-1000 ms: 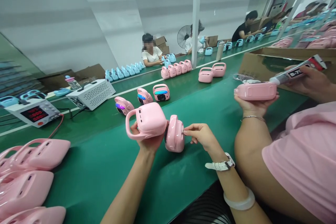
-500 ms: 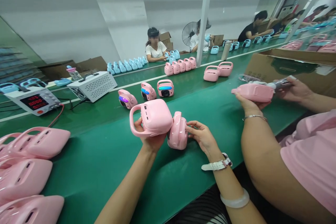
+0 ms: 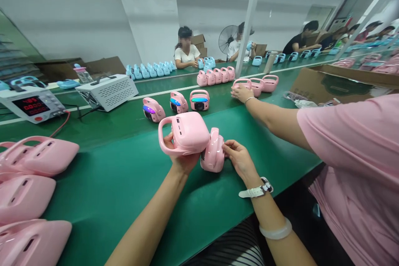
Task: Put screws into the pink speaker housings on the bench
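Note:
My left hand (image 3: 183, 158) grips a pink plastic shell with a carry handle (image 3: 183, 134), holding it up over the green belt (image 3: 124, 183). My right hand (image 3: 237, 158), with a white watch on its wrist, pinches the edge of a second pink shell half (image 3: 213, 152) that stands on its side right beside the first. The two pink parts touch. A co-worker in a pink shirt (image 3: 358, 149) sits at my right and stretches a hand (image 3: 240, 92) across to pink units (image 3: 257, 85) on the belt.
Several pink shells (image 3: 34, 183) are stacked at my left. Three lit pink units (image 3: 177, 104) stand ahead. A white power supply (image 3: 107, 91) and a meter with red digits (image 3: 31, 106) sit at back left. A cardboard box (image 3: 327, 83) is at right. Other people work at the far belt.
The co-worker has put down the pink unit and the tube and now reaches forward over the belt. My hands and the two pink shell parts have stayed almost in place.

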A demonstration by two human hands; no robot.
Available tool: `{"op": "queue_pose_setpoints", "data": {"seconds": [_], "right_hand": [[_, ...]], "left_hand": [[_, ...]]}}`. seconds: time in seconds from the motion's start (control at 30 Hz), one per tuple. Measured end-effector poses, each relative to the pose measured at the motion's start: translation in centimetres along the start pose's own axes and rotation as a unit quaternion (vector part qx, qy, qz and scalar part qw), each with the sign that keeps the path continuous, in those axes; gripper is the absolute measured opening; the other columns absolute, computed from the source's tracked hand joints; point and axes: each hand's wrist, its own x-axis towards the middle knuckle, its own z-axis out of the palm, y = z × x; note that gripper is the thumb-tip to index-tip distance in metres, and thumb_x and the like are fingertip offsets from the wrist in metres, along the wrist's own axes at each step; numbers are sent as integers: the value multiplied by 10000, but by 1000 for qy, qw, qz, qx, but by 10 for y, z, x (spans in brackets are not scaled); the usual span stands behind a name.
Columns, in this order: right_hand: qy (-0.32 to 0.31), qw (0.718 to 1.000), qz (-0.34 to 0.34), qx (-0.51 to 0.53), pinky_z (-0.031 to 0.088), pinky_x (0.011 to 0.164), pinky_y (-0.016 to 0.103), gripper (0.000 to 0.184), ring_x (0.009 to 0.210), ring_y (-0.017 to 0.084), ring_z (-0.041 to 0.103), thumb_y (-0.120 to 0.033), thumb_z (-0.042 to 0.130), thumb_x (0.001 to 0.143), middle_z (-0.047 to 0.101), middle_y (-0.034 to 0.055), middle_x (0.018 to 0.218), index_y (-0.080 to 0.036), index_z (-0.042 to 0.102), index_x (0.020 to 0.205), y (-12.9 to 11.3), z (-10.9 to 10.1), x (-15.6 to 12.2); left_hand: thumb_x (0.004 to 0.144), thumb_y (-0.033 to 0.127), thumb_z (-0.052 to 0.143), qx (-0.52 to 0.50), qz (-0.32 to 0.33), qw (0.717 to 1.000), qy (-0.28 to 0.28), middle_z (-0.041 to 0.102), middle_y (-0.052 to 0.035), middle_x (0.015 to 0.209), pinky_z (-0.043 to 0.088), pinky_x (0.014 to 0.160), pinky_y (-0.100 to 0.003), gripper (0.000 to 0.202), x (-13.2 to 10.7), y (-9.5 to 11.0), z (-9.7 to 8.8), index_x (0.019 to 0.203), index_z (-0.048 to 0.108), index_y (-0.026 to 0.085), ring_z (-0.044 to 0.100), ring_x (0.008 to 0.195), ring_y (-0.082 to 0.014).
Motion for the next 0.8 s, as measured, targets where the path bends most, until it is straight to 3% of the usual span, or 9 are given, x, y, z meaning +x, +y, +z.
{"op": "queue_pose_setpoints", "data": {"seconds": [0.13, 0.3, 0.6, 0.8], "right_hand": [[-18, 1000, 11, 18, 501, 811, 267, 454, 924, 160, 625, -398, 881, 540, 709, 10, 981, -240, 706, 928, 3, -1, 3], [-54, 997, 41, 41, 489, 926, 299, 429, 1035, 197, 629, -332, 870, 530, 720, 30, 1030, -241, 723, 923, -1, -4, 4], [-69, 994, 60, 54, 485, 937, 284, 383, 1078, 189, 618, -241, 836, 572, 715, 20, 1057, -250, 728, 939, 2, -8, 6], [-88, 990, 91, 64, 528, 828, 264, 378, 930, 168, 660, -150, 829, 511, 725, 0, 956, -250, 732, 862, -4, -11, 14]], "left_hand": [[724, 419, 475, 11, 0, 1000, 0, 642, -64, 821, 476, 733, -435, 257, -1, 0, 2, 745, 616, 206, 584, 778, -280], [715, 402, 505, -2, 0, 1000, 5, 649, -62, 817, 479, 675, -382, 218, -1, 1, 1, 698, 597, 206, 595, 775, -275], [722, 406, 527, -15, 12, 1000, 0, 640, -22, 715, 474, 660, -352, 193, -2, 0, 0, 708, 611, 233, 609, 724, -251], [763, 411, 471, -6, 30, 999, 14, 640, -7, 701, 480, 684, -370, 228, -6, -4, 3, 701, 611, 242, 598, 703, -240]]}}
